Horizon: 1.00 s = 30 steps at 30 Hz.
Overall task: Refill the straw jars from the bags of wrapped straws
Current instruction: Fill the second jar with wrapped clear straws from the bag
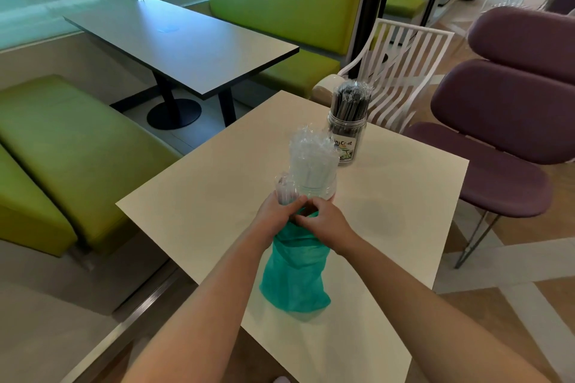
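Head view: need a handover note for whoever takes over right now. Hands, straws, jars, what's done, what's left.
Left hand: grips a small bunch of wrapped straws just pulled from the mouth of the green bag.
Right hand: pinches the bag's mouth open.
Green bag lies on the beige table, mouth toward the jars.
Near jar: clear, packed with pale wrapped straws, right behind the hands.
Far jar: labelled, full of dark wrapped straws, near the table's far corner.
Done: both jars look well filled.
Left: put the held bunch in the near jar; whether more remains in the bag cannot be seen.
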{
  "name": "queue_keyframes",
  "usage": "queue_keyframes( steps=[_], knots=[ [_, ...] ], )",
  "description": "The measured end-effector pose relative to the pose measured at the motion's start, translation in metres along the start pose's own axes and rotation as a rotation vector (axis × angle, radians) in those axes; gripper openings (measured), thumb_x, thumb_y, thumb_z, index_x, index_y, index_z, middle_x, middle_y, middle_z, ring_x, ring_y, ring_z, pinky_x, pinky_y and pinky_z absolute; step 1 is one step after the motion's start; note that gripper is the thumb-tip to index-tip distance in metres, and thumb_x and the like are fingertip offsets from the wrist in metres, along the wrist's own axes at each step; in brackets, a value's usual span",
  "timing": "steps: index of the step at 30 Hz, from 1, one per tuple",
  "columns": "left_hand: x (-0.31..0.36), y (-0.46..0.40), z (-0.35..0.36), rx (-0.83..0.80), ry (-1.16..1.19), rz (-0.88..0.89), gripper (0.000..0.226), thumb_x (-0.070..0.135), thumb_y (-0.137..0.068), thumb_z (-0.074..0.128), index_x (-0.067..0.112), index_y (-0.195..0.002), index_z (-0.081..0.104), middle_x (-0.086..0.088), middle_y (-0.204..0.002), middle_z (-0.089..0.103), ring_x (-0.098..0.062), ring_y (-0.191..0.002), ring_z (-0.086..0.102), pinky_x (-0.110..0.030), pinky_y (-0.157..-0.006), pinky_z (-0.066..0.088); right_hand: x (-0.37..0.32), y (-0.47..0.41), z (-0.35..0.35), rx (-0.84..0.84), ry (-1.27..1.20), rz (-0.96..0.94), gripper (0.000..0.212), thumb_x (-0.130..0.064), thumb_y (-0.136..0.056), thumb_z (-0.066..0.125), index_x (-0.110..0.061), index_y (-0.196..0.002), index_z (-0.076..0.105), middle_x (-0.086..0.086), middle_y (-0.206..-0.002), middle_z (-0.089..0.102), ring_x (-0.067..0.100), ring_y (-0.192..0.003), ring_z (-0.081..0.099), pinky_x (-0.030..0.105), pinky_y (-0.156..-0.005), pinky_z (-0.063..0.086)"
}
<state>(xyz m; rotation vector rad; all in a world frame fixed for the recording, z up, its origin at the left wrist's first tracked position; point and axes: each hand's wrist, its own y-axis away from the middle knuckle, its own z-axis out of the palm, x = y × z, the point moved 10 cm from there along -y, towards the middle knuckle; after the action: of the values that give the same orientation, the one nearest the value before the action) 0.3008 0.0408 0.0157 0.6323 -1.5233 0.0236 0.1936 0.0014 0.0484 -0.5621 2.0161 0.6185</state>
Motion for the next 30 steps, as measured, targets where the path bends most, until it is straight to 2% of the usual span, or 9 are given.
queue_keyframes(
  steps=[3,6,9,11,14,18,24,27,30],
  knots=[
    [-0.002,0.003,0.004,-0.051,0.042,-0.023,0.036,0.03,-0.089,0.07,0.011,-0.12,0.066,-0.006,-0.105,0.074,-0.016,-0.096,0.071,-0.02,-0.072,0.055,0.003,-0.002,0.0,-0.006,0.025,0.0,0.038,-0.023,-0.085,0.072,-0.01,-0.118,0.061,-0.001,-0.101,0.064,0.012,-0.092,0.059,0.015,-0.072,0.043],
    [-0.004,0.007,0.006,-0.08,0.077,-0.052,0.04,0.034,-0.088,0.07,0.008,-0.119,0.067,-0.007,-0.102,0.075,-0.02,-0.098,0.071,-0.028,-0.081,0.056,0.004,0.0,0.012,-0.122,-0.008,0.017,0.038,-0.024,-0.091,0.065,-0.007,-0.125,0.059,0.002,-0.108,0.064,0.014,-0.099,0.06,0.018,-0.082,0.046],
    [-0.007,0.01,0.011,-0.127,0.117,-0.127,0.047,0.04,-0.087,0.069,0.004,-0.117,0.066,-0.007,-0.096,0.075,-0.021,-0.092,0.071,-0.03,-0.079,0.055,0.012,0.0,0.019,-0.182,-0.001,0.065,0.034,-0.028,-0.095,0.06,-0.009,-0.123,0.058,0.007,-0.116,0.064,0.02,-0.107,0.06,0.031,-0.096,0.048],
    [-0.01,0.014,0.018,-0.185,0.19,-0.192,0.041,0.036,-0.092,0.064,0.005,-0.119,0.064,-0.01,-0.106,0.073,-0.023,-0.099,0.07,-0.032,-0.086,0.056,0.023,-0.002,0.018,-0.17,0.035,0.118,0.031,-0.032,-0.096,0.057,-0.01,-0.118,0.057,0.009,-0.117,0.063,0.023,-0.109,0.059,0.036,-0.099,0.048],
    [-0.012,0.018,0.023,-0.237,0.282,-0.2,0.033,0.021,-0.101,0.051,0.004,-0.129,0.059,-0.012,-0.121,0.068,-0.024,-0.113,0.065,-0.037,-0.1,0.05,0.033,-0.005,0.014,-0.157,0.014,0.173,0.032,-0.032,-0.098,0.054,-0.011,-0.122,0.054,0.009,-0.122,0.06,0.023,-0.111,0.057,0.036,-0.099,0.046],
    [-0.014,0.016,0.019,-0.174,0.24,-0.147,0.033,0.015,-0.102,0.047,0.003,-0.13,0.059,-0.012,-0.121,0.068,-0.025,-0.114,0.064,-0.04,-0.104,0.048,0.038,-0.006,0.011,-0.166,-0.027,0.192,0.04,-0.034,-0.097,0.054,-0.014,-0.132,0.048,0.004,-0.126,0.057,0.019,-0.112,0.055,0.033,-0.099,0.046],
    [-0.008,0.018,0.014,-0.086,0.228,-0.104,0.028,0.017,-0.097,0.06,0.008,-0.122,0.066,-0.007,-0.113,0.072,-0.02,-0.103,0.069,-0.028,-0.085,0.057,0.038,-0.006,0.002,-0.117,-0.057,0.157,0.032,-0.032,-0.097,0.056,-0.014,-0.123,0.055,-0.001,-0.11,0.06,0.012,-0.096,0.058,0.014,-0.069,0.045],
    [-0.009,0.019,0.017,-0.085,0.292,-0.138,0.027,0.011,-0.093,0.064,0.008,-0.119,0.069,-0.008,-0.11,0.073,-0.021,-0.099,0.071,-0.027,-0.078,0.059,0.036,-0.004,0.001,-0.12,-0.075,0.145,0.032,-0.029,-0.097,0.056,-0.012,-0.124,0.056,0.001,-0.112,0.061,0.013,-0.097,0.059,0.016,-0.075,0.047],
    [-0.01,0.018,0.018,-0.089,0.295,-0.162,0.028,0.013,-0.091,0.067,0.008,-0.118,0.07,-0.008,-0.112,0.073,-0.022,-0.102,0.07,-0.03,-0.084,0.058,0.035,-0.005,0.0,-0.113,-0.099,0.14,0.034,-0.029,-0.096,0.056,-0.012,-0.126,0.057,0.003,-0.116,0.063,0.015,-0.101,0.06,0.02,-0.082,0.048]
  ],
)
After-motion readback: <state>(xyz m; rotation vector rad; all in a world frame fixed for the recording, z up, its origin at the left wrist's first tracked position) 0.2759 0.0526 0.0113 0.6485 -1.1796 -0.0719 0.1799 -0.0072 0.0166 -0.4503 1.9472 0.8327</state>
